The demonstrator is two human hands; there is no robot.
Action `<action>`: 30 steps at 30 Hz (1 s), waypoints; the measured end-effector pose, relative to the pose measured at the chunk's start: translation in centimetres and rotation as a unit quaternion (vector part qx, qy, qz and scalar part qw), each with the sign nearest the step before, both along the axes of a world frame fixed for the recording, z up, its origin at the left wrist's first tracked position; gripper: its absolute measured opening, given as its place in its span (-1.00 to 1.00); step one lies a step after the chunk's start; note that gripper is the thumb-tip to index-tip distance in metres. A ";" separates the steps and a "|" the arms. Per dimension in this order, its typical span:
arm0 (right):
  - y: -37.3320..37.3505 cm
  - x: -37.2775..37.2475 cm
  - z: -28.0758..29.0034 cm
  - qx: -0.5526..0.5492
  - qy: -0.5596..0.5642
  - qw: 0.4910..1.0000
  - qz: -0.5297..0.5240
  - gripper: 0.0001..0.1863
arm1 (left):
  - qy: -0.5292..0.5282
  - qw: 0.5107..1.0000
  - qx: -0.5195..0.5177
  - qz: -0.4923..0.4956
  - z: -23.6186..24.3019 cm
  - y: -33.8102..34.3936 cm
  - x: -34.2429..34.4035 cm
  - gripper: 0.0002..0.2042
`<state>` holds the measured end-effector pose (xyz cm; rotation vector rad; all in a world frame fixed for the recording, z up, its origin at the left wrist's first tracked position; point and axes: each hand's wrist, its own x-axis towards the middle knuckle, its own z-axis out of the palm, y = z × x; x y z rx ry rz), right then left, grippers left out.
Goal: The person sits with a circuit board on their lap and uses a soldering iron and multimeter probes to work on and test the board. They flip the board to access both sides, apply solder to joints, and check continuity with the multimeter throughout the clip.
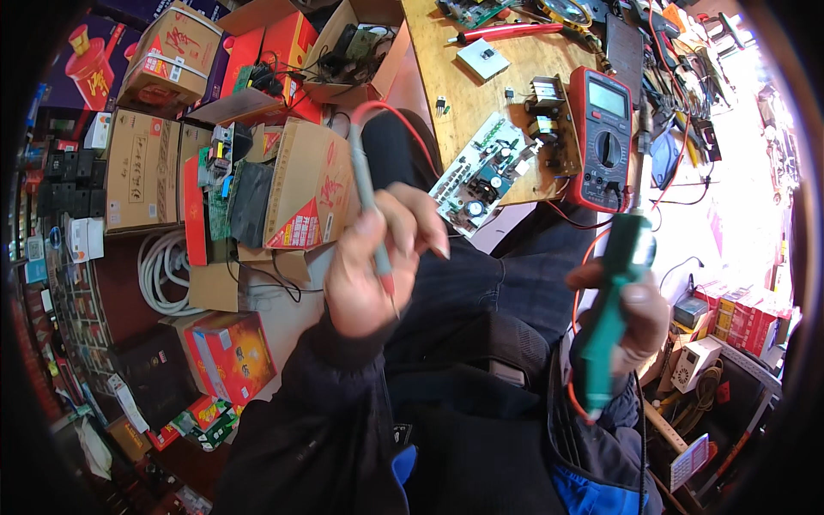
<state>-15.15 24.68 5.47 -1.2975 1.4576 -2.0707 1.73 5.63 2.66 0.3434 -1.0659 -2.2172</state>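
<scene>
My left hand (356,292) is closed round a grey test probe (361,172) with a red lower end. Its pointed metal tip is near my wrist, and a red lead loops from its upper end toward the wooden table. A green-handled soldering iron (611,296) is gripped in my right hand (644,322), its metal shaft upward and an orange cord at its lower end. Both hands are above my lap. A white circuit board (487,176) overhangs the table's near edge. Right of it lies a red multimeter (602,137) with a grey screen, beside a heatsink board (549,120).
The wooden table (438,64) also carries a small white square part (483,58) and a red pen-like tool (511,33). Open cardboard boxes (305,184) with boards and cables stand at the left, near a coiled white hose (163,270). Red boxes (742,313) are stacked at the right.
</scene>
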 end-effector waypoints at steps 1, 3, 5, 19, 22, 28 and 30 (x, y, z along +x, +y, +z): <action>0.4 -0.7 0.1 -0.036 -0.018 0.999 0.010 -0.59 | 0.021 0.998 0.052 0.029 -0.7 -0.6 -0.2 -0.60; 1.1 -1.6 0.3 -0.074 -0.128 0.989 0.002 -0.56 | 0.019 0.998 0.059 0.028 -1.6 -2.7 -0.4 -0.62; 1.6 -1.6 0.5 -0.047 -0.020 0.991 -0.125 -0.48 | -0.052 0.997 0.050 0.012 -1.9 -4.3 -0.7 -0.65; 3.1 -1.7 0.4 -0.061 -0.113 0.936 -0.328 -0.45 | -0.248 0.914 -0.282 -0.156 -0.8 -9.9 -9.6 -0.63; 3.5 -2.3 0.9 -0.077 -0.162 0.963 -0.201 -0.43 | -0.238 0.903 -0.302 -0.192 -1.0 -11.1 -10.5 -0.63; 3.4 -2.6 0.6 -0.034 -0.140 0.945 -0.295 -0.49 | -0.258 0.846 -0.350 -0.308 -0.9 -13.4 -11.6 -0.69; 3.2 -2.6 0.7 0.003 -0.119 0.963 -0.241 -0.52 | -0.287 0.810 -0.377 -0.345 -0.8 -13.8 -11.9 -0.71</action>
